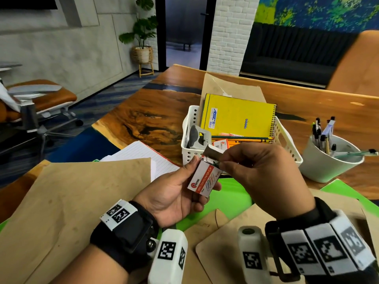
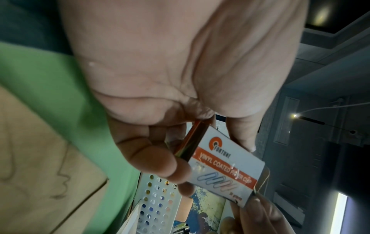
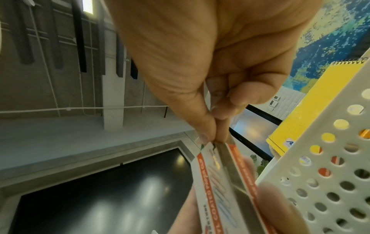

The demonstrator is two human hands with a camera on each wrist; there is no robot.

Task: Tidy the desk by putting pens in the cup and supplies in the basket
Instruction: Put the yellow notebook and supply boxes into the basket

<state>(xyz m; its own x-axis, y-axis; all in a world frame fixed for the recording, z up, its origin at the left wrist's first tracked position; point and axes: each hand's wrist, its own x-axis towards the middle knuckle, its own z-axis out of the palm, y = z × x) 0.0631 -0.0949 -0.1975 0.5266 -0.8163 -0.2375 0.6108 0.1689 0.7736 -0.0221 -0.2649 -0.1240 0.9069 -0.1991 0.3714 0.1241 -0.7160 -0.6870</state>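
Observation:
My left hand [image 1: 174,193] grips a small white and orange paper clip box [image 1: 205,178] [image 2: 224,171] [image 3: 222,186] just in front of the white perforated basket [image 1: 191,155]. Its end flap [image 1: 214,153] stands open. My right hand [image 1: 256,171] pinches something small and dark at the box's open end with thumb and forefinger [image 3: 210,126]; what it is I cannot tell. The basket holds a yellow spiral notebook [image 1: 238,117], pencils, a grey hole punch [image 1: 196,136] and another small box. A white cup [image 1: 328,160] with several pens stands at the right.
Brown envelopes [image 1: 71,201] and green sheets [image 1: 229,197] cover the near desk. A lined notepad [image 1: 141,154] lies left of the basket. Another brown envelope [image 1: 231,87] leans behind the notebook. An office chair [image 1: 37,105] stands off the desk's left edge.

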